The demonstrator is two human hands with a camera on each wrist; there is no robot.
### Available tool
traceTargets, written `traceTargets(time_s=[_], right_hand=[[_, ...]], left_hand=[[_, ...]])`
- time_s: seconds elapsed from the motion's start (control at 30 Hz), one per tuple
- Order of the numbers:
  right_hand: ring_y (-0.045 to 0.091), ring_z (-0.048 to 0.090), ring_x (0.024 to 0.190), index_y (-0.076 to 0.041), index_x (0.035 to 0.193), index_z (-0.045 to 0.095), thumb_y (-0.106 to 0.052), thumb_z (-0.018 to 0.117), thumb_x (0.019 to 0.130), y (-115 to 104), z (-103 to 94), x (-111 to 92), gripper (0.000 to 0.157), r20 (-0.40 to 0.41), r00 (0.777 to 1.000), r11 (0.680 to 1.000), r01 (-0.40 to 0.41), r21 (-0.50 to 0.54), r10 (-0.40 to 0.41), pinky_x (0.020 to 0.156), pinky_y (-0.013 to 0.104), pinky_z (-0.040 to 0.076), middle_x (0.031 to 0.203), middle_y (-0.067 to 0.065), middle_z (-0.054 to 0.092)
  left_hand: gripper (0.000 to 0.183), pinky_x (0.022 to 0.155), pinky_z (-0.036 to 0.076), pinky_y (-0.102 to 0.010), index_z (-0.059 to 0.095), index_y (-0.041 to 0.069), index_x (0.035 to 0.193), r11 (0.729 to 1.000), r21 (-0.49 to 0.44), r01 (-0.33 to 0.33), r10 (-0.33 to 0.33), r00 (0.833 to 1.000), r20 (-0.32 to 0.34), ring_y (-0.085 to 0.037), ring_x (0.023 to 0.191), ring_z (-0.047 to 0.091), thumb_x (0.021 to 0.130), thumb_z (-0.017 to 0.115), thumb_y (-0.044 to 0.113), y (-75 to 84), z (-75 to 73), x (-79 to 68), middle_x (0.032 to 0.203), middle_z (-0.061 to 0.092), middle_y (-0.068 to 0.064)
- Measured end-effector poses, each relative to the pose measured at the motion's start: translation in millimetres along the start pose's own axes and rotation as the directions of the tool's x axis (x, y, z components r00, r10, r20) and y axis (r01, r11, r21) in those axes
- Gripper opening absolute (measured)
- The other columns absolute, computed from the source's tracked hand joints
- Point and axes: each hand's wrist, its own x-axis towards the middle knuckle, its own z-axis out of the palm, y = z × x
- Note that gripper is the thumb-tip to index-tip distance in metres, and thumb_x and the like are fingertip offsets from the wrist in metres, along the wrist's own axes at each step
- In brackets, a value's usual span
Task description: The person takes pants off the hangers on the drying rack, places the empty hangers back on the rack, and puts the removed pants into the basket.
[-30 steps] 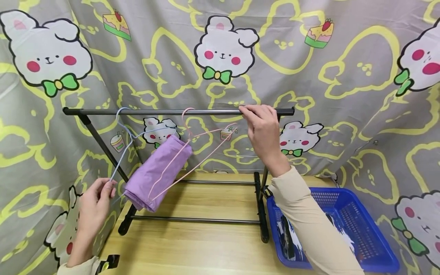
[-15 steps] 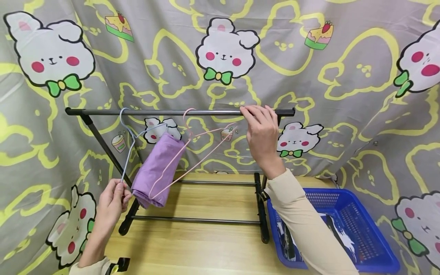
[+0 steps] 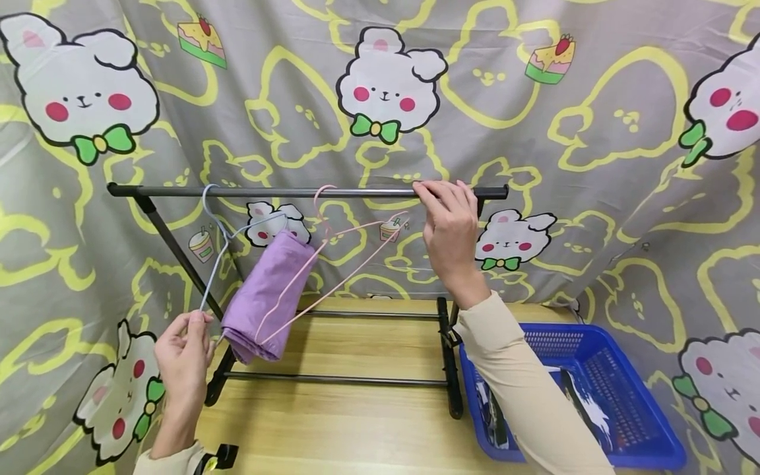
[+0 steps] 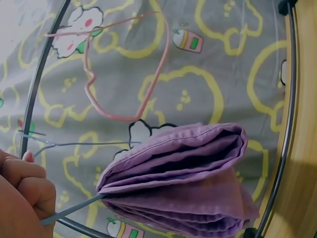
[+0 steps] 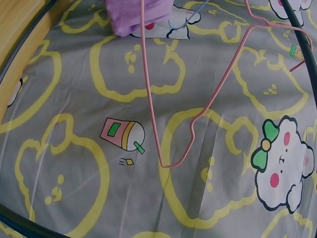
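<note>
A folded purple cloth (image 3: pixel 270 290) hangs over the lower bar of a blue clothes hanger (image 3: pixel 217 264), whose hook sits on the black rack's top bar (image 3: pixel 368 193). My left hand (image 3: pixel 185 359) pinches the near corner of that hanger between thumb and fingers. In the left wrist view the purple cloth (image 4: pixel 178 183) shows several layered folds, with the blue wire running into them from my hand. A pink hanger (image 3: pixel 362 274) hangs bare to the right and overlaps the cloth in the head view. My right hand (image 3: pixel 452 237) grips the top bar near its right end, fingers curled over it.
A blue plastic basket (image 3: pixel 644 396) with dark and white fabric inside stands at the right, partly behind my right sleeve. The rack's black feet and lower bars (image 3: pixel 338 379) stand on a wooden table (image 3: pixel 332 429). A patterned grey curtain (image 3: pixel 487 152) surrounds it.
My left hand has shifted right with the hanger's corner, then slightly back left. The purple cloth has swung to a steeper hang. My right hand keeps its place on the bar.
</note>
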Motion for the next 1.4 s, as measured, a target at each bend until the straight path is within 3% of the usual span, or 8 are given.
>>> traceTargets(time_s=[0.3,0.6,0.83,0.9,1.07,1.23,1.3,1.4], right_hand=[[0.035,0.061,0.115,-0.005,0.121,0.075,0.012,0.05,0.099,-1.8,1.7,-1.0,0.038,0.026,1.0,1.0,-0.007,0.008,0.007,0.118,0.045,0.029,0.116,0.013,0.072],[0.034,0.061,0.115,-0.004,0.121,0.075,0.012,0.05,0.1,-0.7,1.4,-1.8,0.037,0.039,0.999,1.0,-0.014,0.011,0.014,0.118,0.045,0.03,0.116,0.013,0.072],[0.033,0.061,0.115,-0.004,0.121,0.075,0.012,0.051,0.099,-2.3,-0.1,-1.2,0.036,0.044,0.999,1.0,-0.022,0.01,0.022,0.118,0.046,0.03,0.115,0.013,0.072],[0.033,0.061,0.115,-0.004,0.121,0.075,0.011,0.051,0.1,-2.2,-0.4,-1.2,0.036,0.043,0.999,1.0,-0.025,0.011,0.025,0.118,0.047,0.03,0.115,0.013,0.072],[0.033,0.061,0.115,-0.004,0.121,0.075,0.01,0.051,0.1,-1.8,0.1,-1.1,0.035,0.044,0.999,1.0,-0.026,0.014,0.025,0.118,0.046,0.029,0.115,0.012,0.072],[0.033,0.061,0.114,-0.003,0.12,0.075,0.01,0.052,0.1,-1.0,0.4,0.4,0.034,0.029,0.999,0.999,-0.027,0.025,0.026,0.118,0.047,0.029,0.115,0.013,0.072],[0.033,0.061,0.113,-0.002,0.119,0.076,0.011,0.052,0.1,-0.6,-0.2,1.3,0.033,0.02,0.999,0.999,-0.028,0.03,0.027,0.118,0.047,0.029,0.114,0.013,0.072],[0.033,0.061,0.113,-0.003,0.119,0.076,0.011,0.051,0.099,0.2,-1.2,1.9,0.034,0.015,0.999,0.999,-0.03,0.031,0.029,0.118,0.046,0.029,0.114,0.012,0.072]], left_hand=[[0.031,0.033,0.011,-0.025,0.059,-0.018,0.085,0.985,-0.023,-0.171,0.166,0.976,-0.139,-0.009,0.033,0.022,0.103,0.06,0.008,19.7,-0.8,8.2,0.046,0.031,-0.001],[0.028,0.033,0.009,-0.02,0.058,-0.022,0.082,0.948,-0.203,-0.244,0.2,0.956,-0.217,-0.011,0.035,0.019,0.097,0.066,0.0,39.9,-3.2,16.2,0.045,0.03,-0.004],[0.028,0.034,0.007,-0.02,0.059,-0.024,0.08,0.951,-0.186,-0.246,0.198,0.95,-0.242,-0.011,0.033,0.018,0.096,0.068,-0.001,42.6,-14.5,7.9,0.043,0.03,-0.003],[0.03,0.034,0.008,-0.02,0.058,-0.026,0.079,0.937,-0.212,-0.279,0.228,0.945,-0.233,-0.01,0.033,0.019,0.095,0.068,-0.003,43.0,-17.7,5.4,0.042,0.031,-0.004],[0.03,0.035,0.009,-0.019,0.057,-0.026,0.079,0.932,-0.234,-0.278,0.229,0.949,-0.217,-0.012,0.035,0.019,0.096,0.067,-0.004,41.3,-29.0,-4.3,0.043,0.03,-0.004],[0.026,0.035,0.011,-0.022,0.061,-0.022,0.081,0.978,-0.057,-0.203,0.188,0.961,-0.203,-0.011,0.034,0.024,0.098,0.065,-0.002,37.2,-40.2,-16.4,0.042,0.035,-0.002],[0.025,0.034,0.011,-0.023,0.063,-0.02,0.082,0.983,0.042,-0.176,0.181,0.963,-0.197,-0.009,0.034,0.027,0.098,0.065,-0.001,35.4,-42.8,-20.7,0.041,0.039,-0.001],[0.024,0.033,0.01,-0.024,0.065,-0.018,0.082,0.985,0.088,-0.146,0.16,0.968,-0.191,-0.007,0.033,0.028,0.098,0.065,0.0,31.4,-46.3,-26.7,0.041,0.041,0.001]])
